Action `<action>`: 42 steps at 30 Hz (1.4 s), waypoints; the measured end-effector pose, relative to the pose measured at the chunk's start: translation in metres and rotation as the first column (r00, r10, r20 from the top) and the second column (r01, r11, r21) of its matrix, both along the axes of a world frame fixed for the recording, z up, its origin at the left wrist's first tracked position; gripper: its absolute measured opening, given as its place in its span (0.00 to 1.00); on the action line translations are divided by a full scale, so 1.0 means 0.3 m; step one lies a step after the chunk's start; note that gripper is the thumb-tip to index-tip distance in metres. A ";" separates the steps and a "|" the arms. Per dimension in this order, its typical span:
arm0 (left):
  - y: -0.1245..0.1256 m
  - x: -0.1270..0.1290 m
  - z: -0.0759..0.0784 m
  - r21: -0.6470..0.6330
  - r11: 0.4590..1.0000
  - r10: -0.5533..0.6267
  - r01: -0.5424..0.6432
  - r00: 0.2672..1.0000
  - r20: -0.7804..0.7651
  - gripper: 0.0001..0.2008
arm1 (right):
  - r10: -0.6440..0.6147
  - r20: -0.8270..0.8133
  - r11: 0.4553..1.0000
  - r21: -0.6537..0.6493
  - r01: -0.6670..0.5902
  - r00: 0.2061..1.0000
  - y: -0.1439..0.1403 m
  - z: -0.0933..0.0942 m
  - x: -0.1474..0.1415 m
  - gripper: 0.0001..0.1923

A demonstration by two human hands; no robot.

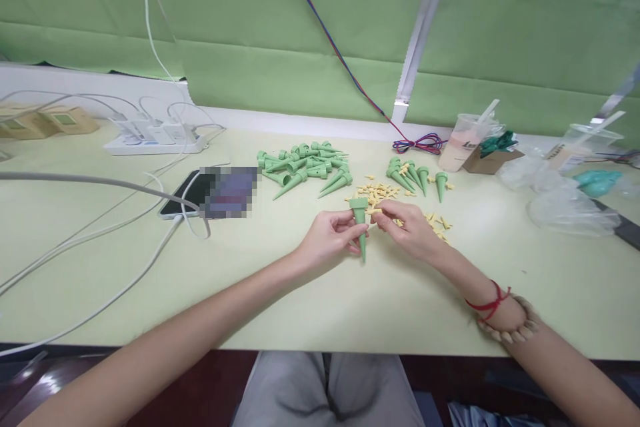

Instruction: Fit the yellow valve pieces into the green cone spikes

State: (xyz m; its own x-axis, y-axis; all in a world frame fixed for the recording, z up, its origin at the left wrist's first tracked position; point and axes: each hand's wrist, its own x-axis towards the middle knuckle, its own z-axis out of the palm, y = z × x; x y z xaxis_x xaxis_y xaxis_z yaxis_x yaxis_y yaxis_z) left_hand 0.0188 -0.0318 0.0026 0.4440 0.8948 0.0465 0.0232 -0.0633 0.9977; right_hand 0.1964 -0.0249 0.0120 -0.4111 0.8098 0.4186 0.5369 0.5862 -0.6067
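Observation:
My left hand (330, 235) grips a green plastic plant watering spike (359, 219), its wide cap up and its point down. My right hand (407, 227) pinches a small yellow plastic nozzle (373, 211) against the spike's side, just under the cap. Whether the nozzle sits in a hole there, I cannot tell. Behind my hands lies a loose heap of yellow nozzles (383, 192), with more nozzles (440, 223) beyond my right hand. A pile of green spikes (305, 165) is at the back left. Several spikes (411, 175) with yellow nozzles lie at the back right.
A phone (187, 195) with a white cable lies on the left, before a white power strip (155, 140). At the right stand a drink cup (457, 143), a small cardboard box (493, 161), another cup (570, 153) and plastic bags (570, 213). Red-blue wire (420, 143) is coiled at the back.

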 end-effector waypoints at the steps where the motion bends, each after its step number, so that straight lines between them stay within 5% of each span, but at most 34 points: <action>1: -0.003 0.001 -0.004 0.015 1.000 0.020 -0.020 1.000 -0.006 0.14 | 0.003 -0.063 0.995 -0.096 -0.009 0.998 -0.006 0.005 -0.007 0.18; 5: -0.008 0.000 -0.004 0.193 0.971 0.151 -0.138 0.987 -0.053 0.14 | -0.037 -0.427 0.847 -0.494 -0.198 0.904 -0.021 0.017 -0.032 0.19; 8: -0.005 -0.001 0.011 0.227 0.960 0.179 -0.161 0.982 -0.061 0.14 | -0.074 -0.486 0.775 -0.578 -0.257 0.871 -0.022 0.019 -0.040 0.20; 10: -0.002 -0.002 0.022 0.139 0.982 0.137 -0.131 0.990 -0.034 0.14 | -0.047 -0.363 0.872 -0.469 -0.139 0.931 -0.020 0.017 -0.034 0.20; 13: 0.002 -0.004 0.032 0.038 0.997 0.074 -0.074 0.997 0.009 0.14 | -0.071 -0.134 0.989 -0.141 0.052 0.988 -0.010 0.008 -0.015 0.16; 17: 0.005 -0.008 0.026 0.061 0.996 0.063 -0.063 0.998 0.001 0.16 | -0.079 0.051 0.989 0.133 0.071 0.996 0.003 -0.012 0.003 0.11; 20: 0.005 -0.008 0.014 0.118 0.991 0.068 -0.062 0.997 -0.047 0.17 | -0.070 0.139 0.977 0.212 0.039 0.988 0.000 -0.019 0.001 0.13; 23: -0.001 -0.006 0.007 0.167 0.985 0.051 -0.035 0.994 -0.094 0.16 | -0.081 0.088 0.994 0.086 0.073 0.993 -0.010 -0.011 -0.007 0.19; 25: -0.007 -0.005 0.008 0.201 0.979 0.057 -0.032 0.991 -0.119 0.15 | -0.071 -0.035 0.990 -0.125 0.066 0.997 -0.013 -0.001 -0.011 0.21; 28: -0.012 -0.001 0.016 0.305 0.950 0.116 -0.067 0.982 -0.148 0.14 | -0.028 -0.309 0.851 -0.506 -0.140 0.951 -0.012 0.013 -0.016 0.23; 30: -0.014 0.002 0.023 0.306 0.950 0.112 -0.067 0.985 -0.134 0.13 | -0.024 -0.428 0.739 -0.616 -0.273 0.903 -0.011 0.017 -0.021 0.24; 31: -0.014 0.004 0.025 0.273 0.960 0.089 -0.054 0.989 -0.118 0.13 | -0.025 -0.431 0.731 -0.624 -0.277 0.902 -0.012 0.017 -0.023 0.24; 33: -0.012 0.005 0.029 0.170 0.985 0.043 -0.031 0.997 -0.071 0.12 | -0.048 -0.332 0.827 -0.541 -0.149 0.942 -0.015 0.015 -0.024 0.25; 36: -0.005 0.000 0.033 0.093 0.994 0.056 -0.054 0.998 -0.023 0.13 | -0.165 -0.150 0.964 -0.235 0.127 0.975 -0.014 0.008 -0.018 0.20; 42: 0.005 -0.015 0.040 0.057 0.997 0.055 -0.055 0.998 -0.001 0.13 | -0.041 -0.033 0.995 0.085 0.044 0.999 0.017 -0.014 0.006 0.12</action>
